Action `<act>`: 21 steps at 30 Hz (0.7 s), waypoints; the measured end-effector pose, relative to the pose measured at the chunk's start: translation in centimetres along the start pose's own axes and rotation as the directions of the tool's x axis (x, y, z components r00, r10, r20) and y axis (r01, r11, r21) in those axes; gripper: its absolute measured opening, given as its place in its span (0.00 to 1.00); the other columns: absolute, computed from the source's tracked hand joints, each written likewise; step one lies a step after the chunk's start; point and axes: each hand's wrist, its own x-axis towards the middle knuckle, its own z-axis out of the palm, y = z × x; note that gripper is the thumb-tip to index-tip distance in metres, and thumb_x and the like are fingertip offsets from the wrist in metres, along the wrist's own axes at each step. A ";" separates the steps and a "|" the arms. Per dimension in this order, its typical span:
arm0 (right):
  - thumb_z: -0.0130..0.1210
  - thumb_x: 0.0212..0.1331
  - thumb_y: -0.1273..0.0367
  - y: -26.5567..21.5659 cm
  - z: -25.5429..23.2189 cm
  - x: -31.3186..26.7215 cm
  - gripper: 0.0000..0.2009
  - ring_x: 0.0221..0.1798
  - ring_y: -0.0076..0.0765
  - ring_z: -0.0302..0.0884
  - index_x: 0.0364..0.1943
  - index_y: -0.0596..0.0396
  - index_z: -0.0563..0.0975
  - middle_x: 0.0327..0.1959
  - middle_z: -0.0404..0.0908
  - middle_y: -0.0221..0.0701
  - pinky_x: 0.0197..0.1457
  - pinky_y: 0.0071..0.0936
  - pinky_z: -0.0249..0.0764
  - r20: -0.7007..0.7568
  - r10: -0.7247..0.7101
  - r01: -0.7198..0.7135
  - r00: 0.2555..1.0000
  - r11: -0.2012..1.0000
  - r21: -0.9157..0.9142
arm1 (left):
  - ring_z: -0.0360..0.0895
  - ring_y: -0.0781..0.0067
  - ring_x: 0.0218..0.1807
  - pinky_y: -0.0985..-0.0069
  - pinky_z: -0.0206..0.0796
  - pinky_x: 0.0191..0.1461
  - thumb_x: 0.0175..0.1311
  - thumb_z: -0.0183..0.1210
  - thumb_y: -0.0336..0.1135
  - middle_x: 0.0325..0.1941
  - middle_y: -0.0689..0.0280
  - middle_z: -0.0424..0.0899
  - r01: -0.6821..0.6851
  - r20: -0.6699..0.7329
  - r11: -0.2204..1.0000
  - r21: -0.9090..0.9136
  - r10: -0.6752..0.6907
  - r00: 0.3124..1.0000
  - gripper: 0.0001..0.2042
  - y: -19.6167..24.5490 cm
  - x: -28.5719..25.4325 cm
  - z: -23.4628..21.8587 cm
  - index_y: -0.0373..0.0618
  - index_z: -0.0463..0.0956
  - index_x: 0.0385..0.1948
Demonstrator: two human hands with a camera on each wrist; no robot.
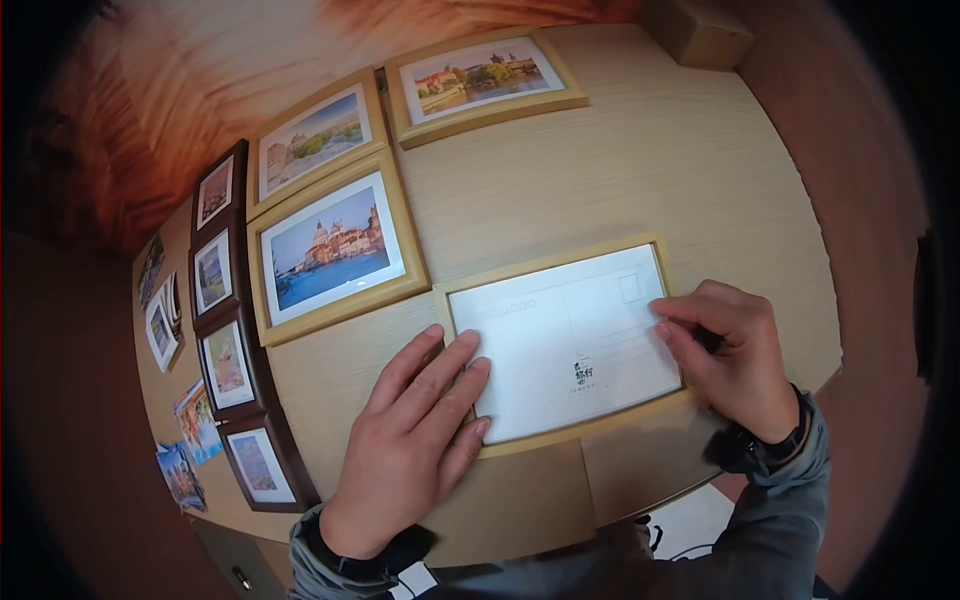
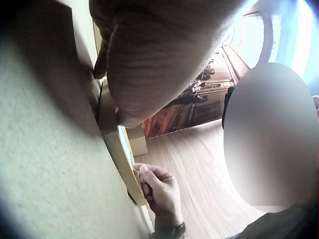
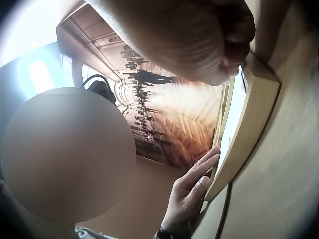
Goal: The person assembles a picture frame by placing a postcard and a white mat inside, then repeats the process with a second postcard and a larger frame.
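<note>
A light wood picture frame (image 1: 535, 440) lies before me in the head view. Within its border a white postcard (image 1: 530, 350) shows its printed back, with a stamp box and dark characters. My left hand (image 1: 405, 440) rests over the frame's left side, fingers extended and fingertips on the card's left edge. At the opposite side, my right hand (image 1: 735, 350) pinches at the postcard's right edge with thumb and index finger, the other fingers curled. In the left wrist view the right hand (image 2: 162, 191) is at the frame's side; the right wrist view shows the left hand (image 3: 187, 194) along it.
Light wood frames with landscape pictures, such as a waterfront one (image 1: 335, 240), stand left and behind. Dark frames (image 1: 250, 460) form a column farther left, beside loose picture cards (image 1: 198, 425). A cardboard box (image 1: 697, 35) sits at the table's (image 1: 620, 170) far right corner.
</note>
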 end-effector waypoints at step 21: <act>0.68 0.62 0.77 0.4 -0.3 -0.2 0.08 0.23 0.33 0.73 0.45 0.59 0.88 0.25 0.77 0.33 0.27 0.31 0.65 0.018 -0.028 0.028 0.999 1.000 -0.006 | 0.71 0.40 0.74 0.52 0.65 0.76 0.55 0.68 0.23 0.71 0.52 0.79 0.019 0.001 1.000 0.021 -0.019 1.000 0.22 0.6 0.2 0.2 0.40 0.85 0.56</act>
